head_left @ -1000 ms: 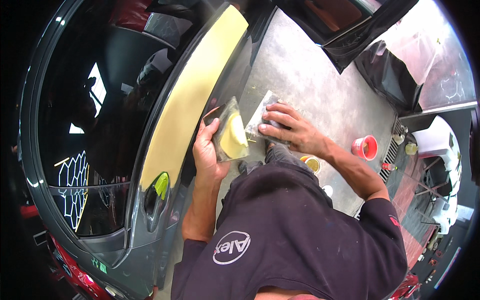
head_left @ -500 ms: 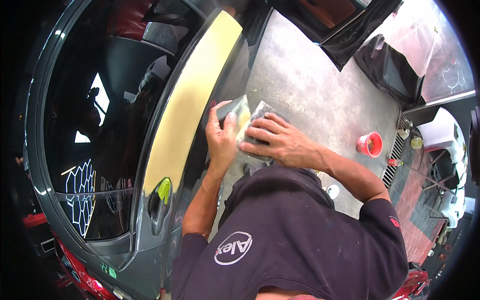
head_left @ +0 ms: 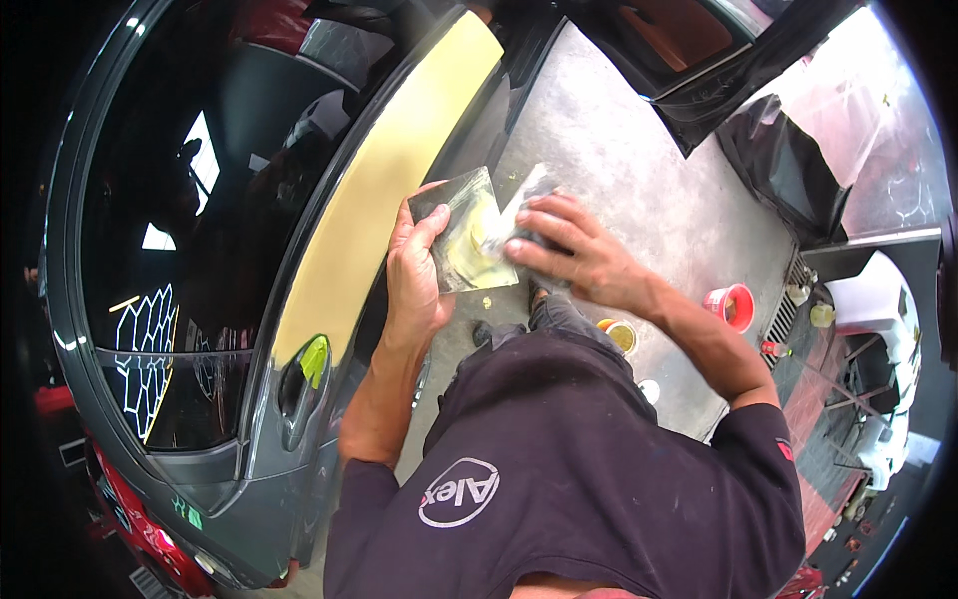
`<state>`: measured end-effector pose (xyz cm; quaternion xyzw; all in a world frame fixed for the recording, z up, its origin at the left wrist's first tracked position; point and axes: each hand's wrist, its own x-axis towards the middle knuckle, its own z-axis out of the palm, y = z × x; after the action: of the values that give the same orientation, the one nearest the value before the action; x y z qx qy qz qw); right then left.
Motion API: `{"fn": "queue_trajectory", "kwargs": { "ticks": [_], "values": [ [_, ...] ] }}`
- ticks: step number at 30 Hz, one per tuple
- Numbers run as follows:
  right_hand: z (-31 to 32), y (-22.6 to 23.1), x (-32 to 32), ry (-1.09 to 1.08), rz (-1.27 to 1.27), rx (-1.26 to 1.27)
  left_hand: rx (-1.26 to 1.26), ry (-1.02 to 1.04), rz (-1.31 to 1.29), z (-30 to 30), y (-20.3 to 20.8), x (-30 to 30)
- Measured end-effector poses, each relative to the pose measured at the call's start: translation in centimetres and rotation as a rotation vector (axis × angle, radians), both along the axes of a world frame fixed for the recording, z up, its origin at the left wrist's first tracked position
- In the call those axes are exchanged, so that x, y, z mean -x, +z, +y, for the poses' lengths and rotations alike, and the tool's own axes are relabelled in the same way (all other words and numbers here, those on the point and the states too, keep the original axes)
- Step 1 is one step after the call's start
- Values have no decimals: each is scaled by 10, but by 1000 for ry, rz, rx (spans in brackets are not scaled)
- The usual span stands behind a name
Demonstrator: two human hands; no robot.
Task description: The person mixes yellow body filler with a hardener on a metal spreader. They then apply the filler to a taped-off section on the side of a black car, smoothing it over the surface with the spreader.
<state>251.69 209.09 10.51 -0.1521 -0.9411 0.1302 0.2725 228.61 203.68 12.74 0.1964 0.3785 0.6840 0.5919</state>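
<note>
My left hand [head_left: 412, 272] grips a thin, dark, square-cornered plate [head_left: 454, 195] by its left edge, thumb on top. Pale yellow paste [head_left: 477, 238] is smeared over its face. In my right hand [head_left: 591, 250] is a flat spreader [head_left: 540, 186], blurred by motion, its edge at the right side of the plate; whether they touch I cannot tell. Left of both hands stands a dark car door [head_left: 225, 504] with a long, smooth yellow coat [head_left: 384, 180] along the strip below the window. Bright green tape [head_left: 314, 361] hangs at the door handle [head_left: 292, 394].
On the concrete floor [head_left: 639, 130] stand an open tin with yellow contents [head_left: 620, 337], a white round lid-like thing [head_left: 650, 390] and a red bucket [head_left: 728, 307]. A drain grate [head_left: 781, 317] runs farther right. Black plastic sheeting [head_left: 788, 165] hangs at the upper right.
My left hand has turned the plate so more of its paste-covered face shows. My right hand and its spreader have shifted slightly right. The yellow tin has come into view.
</note>
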Motion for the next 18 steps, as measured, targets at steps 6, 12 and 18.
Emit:
{"fn": "queue_trajectory", "kwargs": {
  "ticks": [6,12,18],
  "values": [
    [4,26,0,-49,-161,-148,-86,36,455,-1,-28,15],
    [-6,8,-4,94,-349,-76,-25,173,155,14,-26,14],
    [-9,0,15,135,79,52,67,-46,-101,11,-30,2]
  ]
}}
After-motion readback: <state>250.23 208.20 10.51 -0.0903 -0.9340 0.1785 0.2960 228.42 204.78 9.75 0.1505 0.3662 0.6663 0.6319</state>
